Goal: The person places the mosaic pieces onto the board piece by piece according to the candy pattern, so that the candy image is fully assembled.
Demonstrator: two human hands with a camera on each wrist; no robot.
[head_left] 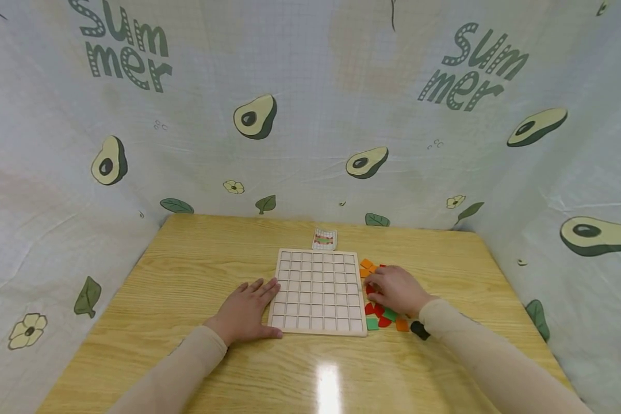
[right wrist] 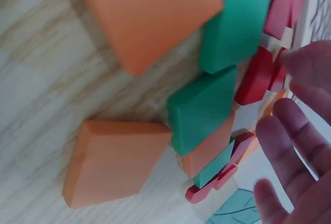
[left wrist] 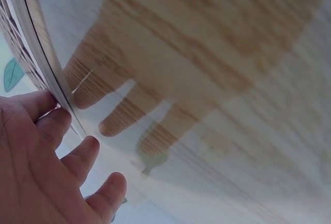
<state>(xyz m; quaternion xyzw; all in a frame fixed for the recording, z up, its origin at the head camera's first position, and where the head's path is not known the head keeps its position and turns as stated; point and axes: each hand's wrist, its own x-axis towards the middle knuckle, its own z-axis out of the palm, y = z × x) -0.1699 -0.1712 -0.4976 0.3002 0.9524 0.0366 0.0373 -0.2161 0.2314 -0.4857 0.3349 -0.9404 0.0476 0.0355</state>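
The wooden grid board (head_left: 318, 333) lies flat in the middle of the table, its square cells bare. My left hand (head_left: 248, 310) rests at its left side, fingers spread, fingertips at the edge and thumb by the lower corner. In the left wrist view, the fingers (left wrist: 80, 162) reach the board's edge. Over the loose coloured pieces on the board's right is my right hand (head_left: 397, 290), thumb and forefinger apart around a red piece (head_left: 370, 290). Seen from the right wrist, its fingertips hang close to red pieces (right wrist: 254, 76), the fingers loosely bent.
A small printed pattern card (head_left: 324, 239) lies behind the board. Orange pieces (head_left: 366, 264), green pieces (head_left: 372, 324) and a black piece (head_left: 420, 330) lie along the board's right side. A patterned cloth (head_left: 310, 172) surrounds the wooden table (head_left: 196, 253) at the back and sides.
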